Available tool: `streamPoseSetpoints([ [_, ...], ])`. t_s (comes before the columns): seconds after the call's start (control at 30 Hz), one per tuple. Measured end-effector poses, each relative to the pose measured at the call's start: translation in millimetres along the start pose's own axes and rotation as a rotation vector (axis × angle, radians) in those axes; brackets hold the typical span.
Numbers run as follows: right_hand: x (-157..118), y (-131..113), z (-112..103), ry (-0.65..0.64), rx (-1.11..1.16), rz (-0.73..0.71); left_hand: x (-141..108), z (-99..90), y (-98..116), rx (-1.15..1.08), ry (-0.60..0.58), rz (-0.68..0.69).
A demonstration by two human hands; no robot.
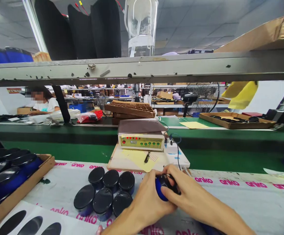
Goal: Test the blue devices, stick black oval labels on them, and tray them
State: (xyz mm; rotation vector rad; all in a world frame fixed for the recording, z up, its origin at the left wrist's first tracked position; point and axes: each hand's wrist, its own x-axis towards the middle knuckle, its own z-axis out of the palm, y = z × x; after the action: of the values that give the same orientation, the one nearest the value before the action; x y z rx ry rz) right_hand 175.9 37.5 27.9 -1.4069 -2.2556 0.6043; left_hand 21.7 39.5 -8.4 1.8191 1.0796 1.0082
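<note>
Over the near part of the bench, my left hand [148,197] is closed around a small blue round body with a black part [160,188]. My right hand [181,187] has its fingers and thumb on the black part of the same object, whose far side is hidden by my fingers. To the left of my hands stand several blue cylinders with shiny black tops [103,200], grouped in two rows. A white sheet with black oval stickers [32,225] lies at the lower left.
A cardboard tray [47,164] of blue, black-topped cylinders stands at the left. Behind my hands are a control box [142,142] with lit indicators and a white power strip [177,155]. A metal shelf [156,67] crosses overhead. A co-worker [46,101] sits beyond the green belt.
</note>
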Motion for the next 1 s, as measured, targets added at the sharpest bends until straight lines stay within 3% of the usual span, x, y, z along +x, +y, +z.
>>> streamPoseSetpoints([
  [0.13,10,7,10,0.097,0.103,-0.012,0,-2.5,0,0.128,0.04,0.053],
  [0.27,13,9,10,0.101,0.28,0.004,2,-3.7,-3,0.332,0.129,0.207],
  [0.43,13,7,9,0.165,0.442,-0.011,3,-15.2,0,0.345,0.115,0.295],
  [0.7,15,9,17,0.229,0.303,-0.038,3,-21.8,9,0.437,0.023,0.161],
  [0.83,18,7,21,0.167,0.206,-0.006,6,-47.2,10,0.512,-0.127,0.131],
  [1.0,27,2,53,0.145,0.052,-0.017,9,-89.0,3,0.611,-0.193,0.1],
])
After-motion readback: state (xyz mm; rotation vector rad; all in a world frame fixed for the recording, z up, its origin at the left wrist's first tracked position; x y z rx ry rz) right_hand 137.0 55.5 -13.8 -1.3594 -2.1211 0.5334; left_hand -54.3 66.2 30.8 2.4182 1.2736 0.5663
